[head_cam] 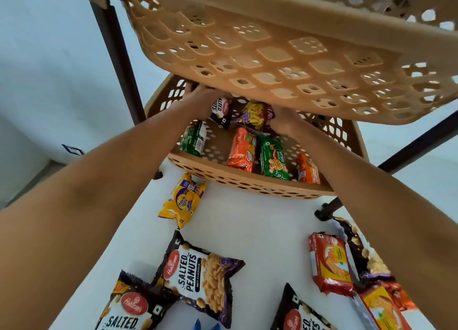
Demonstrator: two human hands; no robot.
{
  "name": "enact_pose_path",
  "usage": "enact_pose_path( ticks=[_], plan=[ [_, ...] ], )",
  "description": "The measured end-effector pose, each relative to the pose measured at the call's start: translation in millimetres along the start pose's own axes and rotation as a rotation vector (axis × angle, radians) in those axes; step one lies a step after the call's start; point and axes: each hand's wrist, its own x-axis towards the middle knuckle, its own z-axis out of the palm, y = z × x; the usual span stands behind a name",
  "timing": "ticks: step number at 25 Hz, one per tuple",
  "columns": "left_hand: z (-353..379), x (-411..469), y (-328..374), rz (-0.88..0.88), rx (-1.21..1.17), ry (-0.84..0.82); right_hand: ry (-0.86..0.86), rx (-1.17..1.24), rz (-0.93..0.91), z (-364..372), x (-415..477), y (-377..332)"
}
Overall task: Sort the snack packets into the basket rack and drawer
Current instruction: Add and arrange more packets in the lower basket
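Left hand: our left hand (202,97) reaches into the lower basket (247,187); its fingers are hidden under the upper basket (272,56), so we cannot tell how they lie, though a black peanut packet (220,111) stands right against it
Right hand: our right hand (281,122) curls its fingers round the end of a yellow packet (254,115) at the back of the lower basket
In the lower basket: a green packet (193,141) at left; then an orange packet (241,151), a second green packet (273,159) and a second orange packet (307,169) side by side
On the white surface (260,230): a yellow biscuit packet (182,200) just before the basket, salted peanut packs (200,272) nearer us, a red biscuit packet (329,262) at right
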Motion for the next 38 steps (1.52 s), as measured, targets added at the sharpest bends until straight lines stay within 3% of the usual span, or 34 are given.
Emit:
enact_pose_path(
  ticks=[3, 7, 12, 16, 19, 23, 26, 28, 30, 32, 34, 36, 38],
  plan=[
    [3, 6, -2, -0.023, -0.090, -0.182, 0.018, 0.069, -0.048, 5, 7, -3],
    [3, 8, -5, -0.056, -0.093, -0.273, -0.183, 0.306, -0.056, 14, 8, -9],
    [9, 12, 3, -0.058, 0.193, -0.265, -0.157, -0.184, -0.231, 29, 22, -2],
    [13, 14, -5, -0.057, 0.193, -0.279, -0.116, -0.281, -0.341, 36, 31, 1],
    [16, 16, -12, -0.106, 0.131, -0.261, -0.092, -0.285, -0.313, 40, 32, -1],
    [13, 13, -12, -0.090, 0.096, -0.177, -0.088, -0.179, -0.316, 37, 23, -6],
    [6, 6, -2, -0.099, 0.002, 0.012, -0.016, 0.038, -0.330, 23, 1, -8],
    [2, -1, 6, -0.146, -0.103, 0.159, 0.047, 0.089, -0.267, 8, -13, -11],
    [-1, -6, 18, -0.077, -0.096, 0.212, 0.075, 0.101, -0.224, -3, -30, -12],
    [-3, -13, 34, 0.083, -0.067, 0.076, 0.127, 0.130, -0.208, -12, -55, -10],
    [0, -17, 48, 0.166, -0.084, -0.172, 0.207, 0.141, -0.255, -13, -86, -5],
    [4, -14, 52, 0.147, -0.087, -0.317, 0.316, 0.135, -0.357, -10, -117, 4],
    [4, -8, 46, 0.088, -0.008, -0.351, 0.403, 0.141, -0.418, -4, -144, 13]
  ],
)
